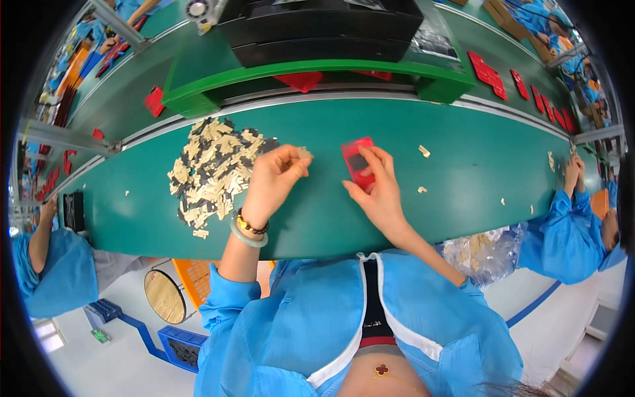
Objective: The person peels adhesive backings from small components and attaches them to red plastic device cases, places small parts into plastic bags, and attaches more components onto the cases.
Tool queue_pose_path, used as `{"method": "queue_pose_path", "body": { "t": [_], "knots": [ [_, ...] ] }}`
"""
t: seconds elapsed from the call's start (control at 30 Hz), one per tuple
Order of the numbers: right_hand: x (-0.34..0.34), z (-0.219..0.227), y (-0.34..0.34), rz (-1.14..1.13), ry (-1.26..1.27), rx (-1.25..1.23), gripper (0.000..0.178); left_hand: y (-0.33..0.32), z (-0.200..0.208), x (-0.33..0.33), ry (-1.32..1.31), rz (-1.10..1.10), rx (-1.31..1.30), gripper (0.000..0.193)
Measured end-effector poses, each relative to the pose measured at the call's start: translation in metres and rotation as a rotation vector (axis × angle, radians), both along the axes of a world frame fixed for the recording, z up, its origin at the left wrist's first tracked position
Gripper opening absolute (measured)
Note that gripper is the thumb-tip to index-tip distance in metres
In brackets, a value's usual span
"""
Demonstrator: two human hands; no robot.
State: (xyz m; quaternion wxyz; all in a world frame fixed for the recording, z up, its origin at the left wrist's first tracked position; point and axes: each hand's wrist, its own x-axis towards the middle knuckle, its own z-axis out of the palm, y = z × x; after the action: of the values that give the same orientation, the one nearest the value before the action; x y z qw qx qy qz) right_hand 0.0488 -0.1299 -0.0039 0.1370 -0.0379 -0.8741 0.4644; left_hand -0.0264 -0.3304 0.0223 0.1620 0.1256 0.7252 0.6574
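My left hand (276, 173) is closed in a pinch at the right edge of a big heap of small cream and black pieces (218, 165). Between its thumb and fingertips sits a small cream piece (304, 153). My right hand (380, 185) grips a flat red rectangular part (358, 159) with a dark area on its face, held just over the green tabletop (311, 218). Fingers cover part of that face. The two hands are apart, with the red part to the right of the cream piece.
Loose cream scraps (424, 151) lie to the right. Behind, a green raised shelf (317, 68) carries black bins (321, 33). Red parts (487, 76) rest on the belt beyond. Co-workers in blue sit at both sides; a clear plastic bag (481, 257) hangs by the table's near edge.
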Motion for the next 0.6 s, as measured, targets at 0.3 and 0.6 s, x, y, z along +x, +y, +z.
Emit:
{"method": "queue_pose_path", "body": {
  "t": [0.3,0.6],
  "knots": [
    [-0.024,0.036,0.015,0.281,0.117,-0.323,0.03,0.054,0.017,0.016,0.476,-0.18,-0.369,0.009],
    [-0.022,0.049,0.03,0.292,0.273,0.017,0.014,0.057,0.014,0.018,-0.167,-0.099,0.291,0.012]
  ]
}}
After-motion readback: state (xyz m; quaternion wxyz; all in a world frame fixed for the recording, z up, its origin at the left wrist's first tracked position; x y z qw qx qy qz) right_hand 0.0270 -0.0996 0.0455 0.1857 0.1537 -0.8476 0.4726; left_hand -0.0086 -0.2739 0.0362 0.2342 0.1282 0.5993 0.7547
